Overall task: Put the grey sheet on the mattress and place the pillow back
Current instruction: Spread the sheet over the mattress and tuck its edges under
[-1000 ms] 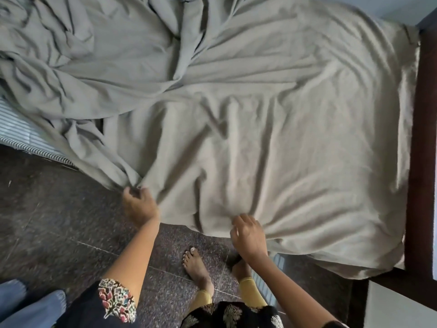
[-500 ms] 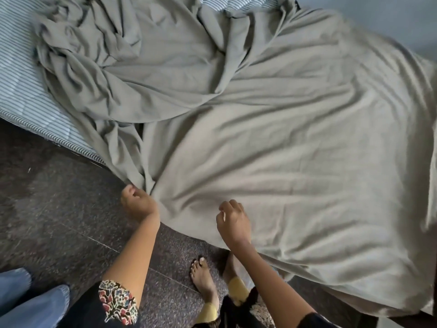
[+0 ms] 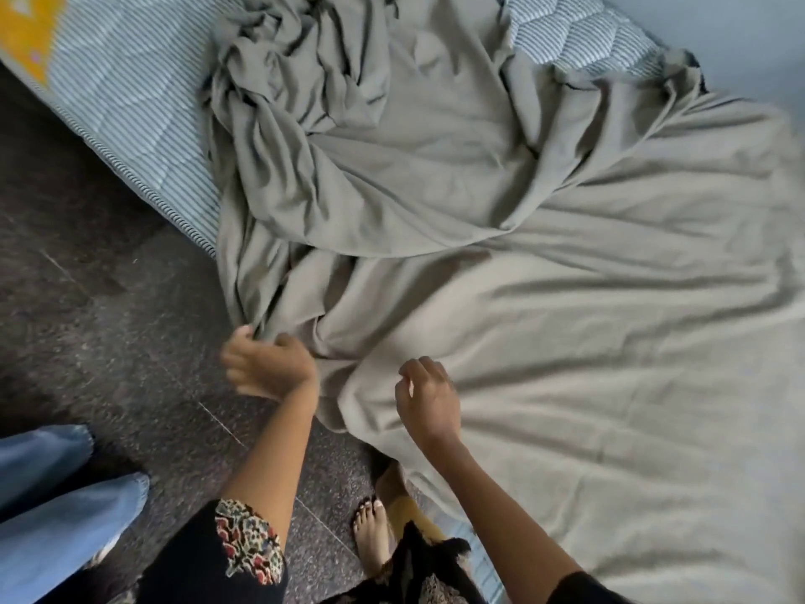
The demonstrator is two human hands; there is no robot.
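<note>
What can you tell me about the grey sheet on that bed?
The grey sheet looks like soft, thin, plain cloth, heavily creased. Its right part lies spread over the striped mattress; its left part is bunched in deep folds. The near edge hangs toward the floor. The left hand grips a gathered fold there; the right hand is curled over the cloth, grip unclear.

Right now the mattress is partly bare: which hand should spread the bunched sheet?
Left, probably: left hand grips the grey sheet at its bunched edge, nearest the bare mattress; right hand is over flatter fabric.
</note>
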